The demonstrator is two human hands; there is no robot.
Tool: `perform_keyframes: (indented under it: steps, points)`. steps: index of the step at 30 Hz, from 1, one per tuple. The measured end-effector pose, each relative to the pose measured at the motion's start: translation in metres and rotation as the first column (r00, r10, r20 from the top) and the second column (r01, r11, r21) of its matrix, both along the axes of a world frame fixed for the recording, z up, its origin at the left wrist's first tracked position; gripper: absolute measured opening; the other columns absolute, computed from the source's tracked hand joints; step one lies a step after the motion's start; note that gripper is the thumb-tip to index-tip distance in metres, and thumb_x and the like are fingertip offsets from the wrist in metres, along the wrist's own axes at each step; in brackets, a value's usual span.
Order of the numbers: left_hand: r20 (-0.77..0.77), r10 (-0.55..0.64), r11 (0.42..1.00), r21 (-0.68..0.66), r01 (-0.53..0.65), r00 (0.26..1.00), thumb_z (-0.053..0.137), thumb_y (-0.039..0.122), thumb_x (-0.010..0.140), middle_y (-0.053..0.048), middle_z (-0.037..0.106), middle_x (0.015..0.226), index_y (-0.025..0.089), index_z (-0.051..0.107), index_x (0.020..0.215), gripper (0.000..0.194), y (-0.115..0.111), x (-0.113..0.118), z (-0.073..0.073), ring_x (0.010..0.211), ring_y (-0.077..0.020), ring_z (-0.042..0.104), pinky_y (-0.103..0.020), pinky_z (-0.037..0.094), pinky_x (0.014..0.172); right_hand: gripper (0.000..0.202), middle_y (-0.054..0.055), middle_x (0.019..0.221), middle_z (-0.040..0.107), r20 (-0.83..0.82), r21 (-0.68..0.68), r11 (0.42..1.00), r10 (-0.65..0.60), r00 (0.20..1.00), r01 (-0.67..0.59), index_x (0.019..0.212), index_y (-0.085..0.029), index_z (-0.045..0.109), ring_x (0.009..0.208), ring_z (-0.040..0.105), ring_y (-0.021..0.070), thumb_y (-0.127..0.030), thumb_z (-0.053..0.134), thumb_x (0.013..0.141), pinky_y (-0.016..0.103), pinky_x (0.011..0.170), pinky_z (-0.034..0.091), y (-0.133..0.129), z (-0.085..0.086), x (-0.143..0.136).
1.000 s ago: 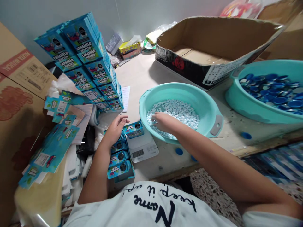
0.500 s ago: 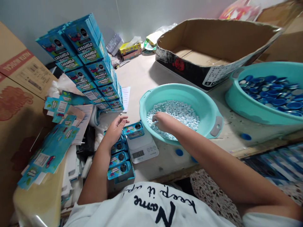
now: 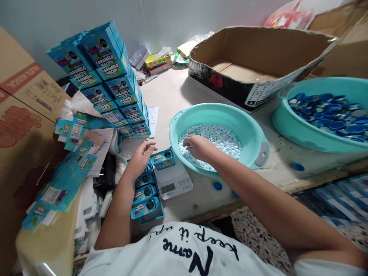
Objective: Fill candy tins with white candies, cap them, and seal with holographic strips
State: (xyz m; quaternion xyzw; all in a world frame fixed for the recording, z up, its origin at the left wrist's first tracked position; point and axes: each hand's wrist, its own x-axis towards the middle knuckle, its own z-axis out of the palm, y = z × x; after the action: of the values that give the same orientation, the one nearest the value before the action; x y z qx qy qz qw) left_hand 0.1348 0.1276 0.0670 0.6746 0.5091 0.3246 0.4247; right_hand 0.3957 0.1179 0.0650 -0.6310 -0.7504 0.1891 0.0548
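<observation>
My right hand is inside a turquoise basin, over a layer of small pale-blue candies. Its fingers are curled and pinched together at the candies; the fingertips are partly hidden. My left hand is open, fingers stretched out, above a tray of small blue boxes and holding nothing. One printed blue candy box lies on a white kitchen scale, just right of my left hand. The scale's display is lit.
Behind my left hand rises a tall stack of blue cartons. Flattened blue cartons lie at left. A large cardboard tray stands at the back. At right, another turquoise basin holds blue round lids. A loose blue disc lies near the table edge.
My right hand has shifted very slightly to the left within the candies. My left hand and the box on the scale stay where they were. The camera view has tilted a little.
</observation>
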Motion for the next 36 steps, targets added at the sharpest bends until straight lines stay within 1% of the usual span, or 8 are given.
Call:
perform_keyframes:
  steps: [4,7,11,14,20,27,32,36]
  points:
    - [-0.015,-0.025,1.0,0.017,0.025,1.0,0.054,0.055,0.095,-0.01,0.076,0.108,0.021,0.065,0.119,0.043,0.001,-0.002,-0.005,0.112,-0.0267,0.07,-0.042,0.05,0.103,0.023,0.013,0.109,0.073,-0.06,0.05,0.999,0.002,0.998,0.001,0.103,-0.015,0.076,0.096,0.067,0.0219,-0.009,0.057,0.093,0.027,0.081,0.047,0.002,0.002,0.001]
    - [-0.02,-0.043,0.999,0.022,0.043,0.999,0.053,0.052,0.097,-0.01,0.075,0.112,0.021,0.065,0.121,0.041,0.002,-0.004,-0.009,0.115,-0.0263,0.069,-0.043,0.048,0.106,0.016,0.011,0.1,0.072,-0.27,0.157,0.988,0.028,0.963,0.015,0.093,-0.015,0.075,0.088,0.067,0.0199,-0.012,0.059,0.091,0.03,0.081,0.049,0.002,0.005,0.001]
    - [-0.007,-0.025,0.999,0.022,0.025,1.0,0.053,0.05,0.097,-0.01,0.075,0.111,0.021,0.065,0.121,0.04,0.005,-0.004,-0.011,0.115,-0.0259,0.069,-0.043,0.048,0.106,0.012,0.008,0.095,0.073,-0.628,0.218,0.973,0.08,0.774,0.076,0.092,-0.016,0.073,0.081,0.068,0.0169,-0.024,0.065,0.089,0.03,0.075,0.054,-0.005,0.015,-0.009]
    - [0.019,-0.02,1.0,0.019,0.02,1.0,0.054,0.05,0.096,-0.01,0.075,0.11,0.02,0.065,0.119,0.039,0.005,-0.002,-0.011,0.112,-0.026,0.07,-0.042,0.051,0.103,0.014,0.007,0.093,0.075,-0.724,0.199,0.98,0.135,0.676,0.017,0.094,-0.016,0.072,0.083,0.07,0.0169,-0.026,0.068,0.087,0.028,0.075,0.056,-0.013,0.025,-0.023]
    - [0.029,-0.047,0.999,0.026,0.046,0.999,0.054,0.047,0.098,-0.01,0.074,0.114,0.02,0.065,0.12,0.037,0.003,0.0,-0.011,0.114,-0.0257,0.07,-0.04,0.052,0.102,0.016,0.008,0.098,0.078,-0.431,0.223,0.926,0.373,0.821,-0.304,0.098,-0.017,0.077,0.087,0.071,0.0174,-0.013,0.064,0.089,0.028,0.082,0.054,-0.011,0.048,-0.041]
    - [0.009,-0.046,0.999,0.011,0.046,0.999,0.054,0.048,0.099,-0.01,0.074,0.116,0.021,0.066,0.121,0.037,0.001,0.001,-0.008,0.116,-0.0262,0.069,-0.04,0.051,0.103,0.016,0.005,0.094,0.08,-0.376,0.172,0.915,0.404,0.834,-0.365,0.098,-0.019,0.079,0.083,0.071,0.0164,-0.014,0.069,0.086,0.028,0.078,0.053,0.004,0.059,-0.032]
    - [0.002,-0.035,0.999,-0.001,0.035,0.999,0.053,0.048,0.098,-0.011,0.075,0.113,0.02,0.066,0.12,0.038,0.001,0.001,-0.008,0.114,-0.0265,0.07,-0.039,0.052,0.1,0.019,0.006,0.096,0.078,-0.602,0.226,0.959,0.275,0.75,-0.171,0.1,-0.018,0.078,0.083,0.07,0.0165,-0.029,0.071,0.086,0.029,0.075,0.056,0.035,0.042,-0.013]
    - [0.011,-0.041,0.999,0.008,0.041,0.999,0.053,0.048,0.097,-0.011,0.075,0.112,0.02,0.065,0.119,0.038,0.002,-0.001,-0.01,0.113,-0.0259,0.07,-0.038,0.053,0.098,0.028,0.01,0.102,0.077,-0.374,0.167,0.984,0.006,0.927,0.061,0.113,-0.015,0.075,0.079,0.068,0.0174,-0.024,0.068,0.087,0.029,0.071,0.055,0.058,0.019,0.004]
